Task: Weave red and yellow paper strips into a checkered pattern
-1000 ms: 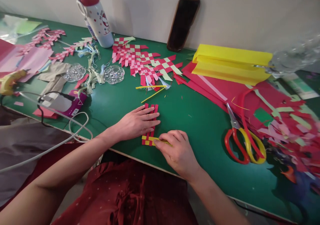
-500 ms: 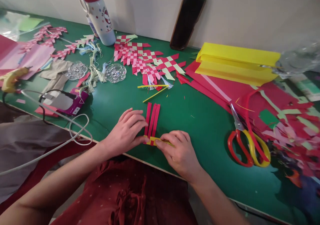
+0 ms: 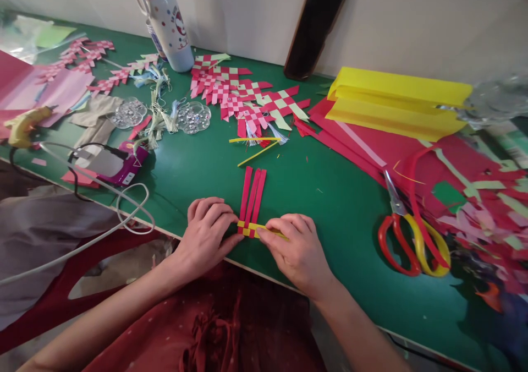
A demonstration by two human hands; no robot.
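Note:
On the green table in front of me lies a small paper weave, with yellow strips crossing the lower ends of red ones. Three red paper strips stretch away from it towards the back. My right hand pinches the yellow paper strips at the right side of the weave, thumb on top. At the left edge rests my left hand, thumb and forefinger apart, the fingertips by the weave and nothing visibly gripped. Two loose narrow yellow strips lie beyond the red ends.
Scissors lie at right beside paper scraps and folded yellow paper. Woven paper fish are piled at the back, near a bottle and a phone. Cables and a glue gun are at left.
My left hand has drawn back slightly to the left, baring more of the weave's left end. My right hand keeps its pinch on the yellow strips. The view has shifted a little.

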